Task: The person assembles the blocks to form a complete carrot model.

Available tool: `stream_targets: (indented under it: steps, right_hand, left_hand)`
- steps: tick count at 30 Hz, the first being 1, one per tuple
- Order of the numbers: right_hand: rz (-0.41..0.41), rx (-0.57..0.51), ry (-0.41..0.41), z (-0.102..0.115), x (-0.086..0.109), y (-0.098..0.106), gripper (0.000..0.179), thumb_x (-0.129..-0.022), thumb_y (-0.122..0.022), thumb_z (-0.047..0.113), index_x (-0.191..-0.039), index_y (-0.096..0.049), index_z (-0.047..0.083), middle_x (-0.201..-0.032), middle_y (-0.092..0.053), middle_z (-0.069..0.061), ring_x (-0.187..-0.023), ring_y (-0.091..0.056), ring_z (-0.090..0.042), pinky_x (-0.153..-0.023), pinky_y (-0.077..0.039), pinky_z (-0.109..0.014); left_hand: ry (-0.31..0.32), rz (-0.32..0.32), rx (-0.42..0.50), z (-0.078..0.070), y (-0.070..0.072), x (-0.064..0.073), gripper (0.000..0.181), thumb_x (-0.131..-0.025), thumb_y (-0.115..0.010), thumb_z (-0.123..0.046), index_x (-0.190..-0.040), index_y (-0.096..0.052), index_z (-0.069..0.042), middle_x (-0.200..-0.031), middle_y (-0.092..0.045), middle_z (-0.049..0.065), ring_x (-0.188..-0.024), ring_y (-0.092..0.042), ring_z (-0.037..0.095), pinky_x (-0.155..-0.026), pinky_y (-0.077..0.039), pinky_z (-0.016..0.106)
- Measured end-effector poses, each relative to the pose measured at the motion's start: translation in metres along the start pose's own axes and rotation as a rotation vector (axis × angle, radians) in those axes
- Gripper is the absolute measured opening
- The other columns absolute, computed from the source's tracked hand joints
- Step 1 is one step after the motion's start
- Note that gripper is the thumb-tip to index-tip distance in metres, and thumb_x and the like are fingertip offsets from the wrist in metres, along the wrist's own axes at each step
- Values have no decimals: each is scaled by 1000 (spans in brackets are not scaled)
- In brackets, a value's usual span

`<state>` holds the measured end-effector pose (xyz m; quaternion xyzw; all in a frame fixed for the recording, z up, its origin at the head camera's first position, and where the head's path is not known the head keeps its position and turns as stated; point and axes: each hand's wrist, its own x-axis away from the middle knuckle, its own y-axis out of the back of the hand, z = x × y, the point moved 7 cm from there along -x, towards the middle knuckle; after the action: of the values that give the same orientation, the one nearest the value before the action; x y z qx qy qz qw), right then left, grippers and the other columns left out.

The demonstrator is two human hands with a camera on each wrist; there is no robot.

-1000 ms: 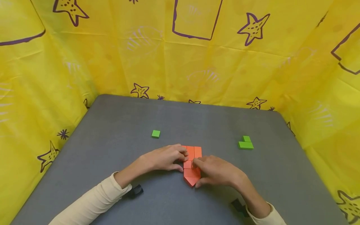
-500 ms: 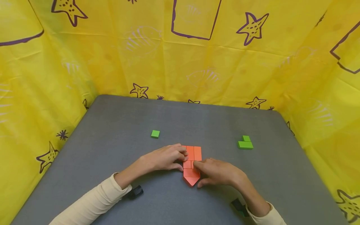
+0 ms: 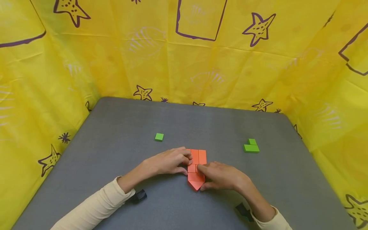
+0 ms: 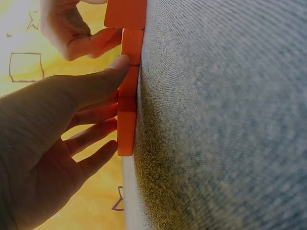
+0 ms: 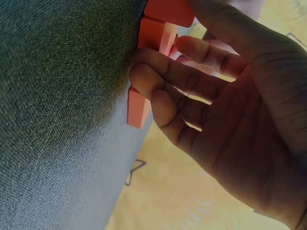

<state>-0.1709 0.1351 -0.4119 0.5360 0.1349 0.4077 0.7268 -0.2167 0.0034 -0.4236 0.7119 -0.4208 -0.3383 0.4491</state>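
Note:
Several orange blocks lie side by side on the grey tabletop in the head view, including an upper block, a small square block and a pointed end with a wedge-like block toward the person. From the left, my left hand rests its fingers on the upper blocks, its thumb against the side; the left wrist view shows that thumb on a block's side face. My right hand touches the middle row with its index finger, with its thumb beside the pointed end. Its fingers cover part of the middle row.
A green square block lies farther back on the left. Two green blocks stand together at the right. Black wrist devices show beside both sleeves. Yellow patterned cloth surrounds the table's back and sides.
My right hand's thumb drew slightly away from the pointed end and came back to it. The right index finger shifted a little over the middle row. My left hand stays put.

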Motion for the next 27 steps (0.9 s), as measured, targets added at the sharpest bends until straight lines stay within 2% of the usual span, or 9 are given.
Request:
stream_targets:
  steps: [5,9,15,21,27]
  right_hand:
    - [6,10,-12,-1,0,-1,39,-86,-86,38,-93,-53,18,-73,-43,14,-67,-42,-1,-65,-36,-18]
    - [4,22,-23,0,1,0,44,-84,-86,46,-93,-53,19,-73,-42,14,-64,-39,-2,-65,-35,-20]
    - [-50,127,-2,9,2,2,50,-82,-82,58,-90,-53,19,-71,-41,15,-63,-36,-2,-71,-35,-22]
    - [-115,292,67,22,0,4,40,-88,-79,55,-92,-60,20,-73,-45,14,-74,-39,-3,-76,-37,-22]
    - [-112,325,106,25,-2,3,35,-91,-78,51,-88,-61,20,-73,-45,14,-73,-38,-4,-73,-34,-21]
  left_hand:
    - [5,7,5,0,-1,0,26,-87,-85,-31,-108,-80,-15,-113,-68,-4,-102,-57,12,-90,-53,24]
    - [16,17,21,1,-1,0,29,-88,-85,-31,-111,-80,-13,-114,-68,-2,-104,-57,13,-91,-54,24]
    - [15,23,16,1,-1,0,30,-89,-84,-32,-112,-80,-13,-115,-68,-2,-104,-58,13,-92,-54,23]
    - [18,29,11,1,-1,0,30,-89,-84,-32,-112,-80,-13,-115,-68,-2,-104,-58,14,-91,-54,24]
    - [22,26,12,3,-2,-1,30,-89,-84,-33,-111,-80,-13,-115,-68,-2,-104,-58,13,-91,-54,23]
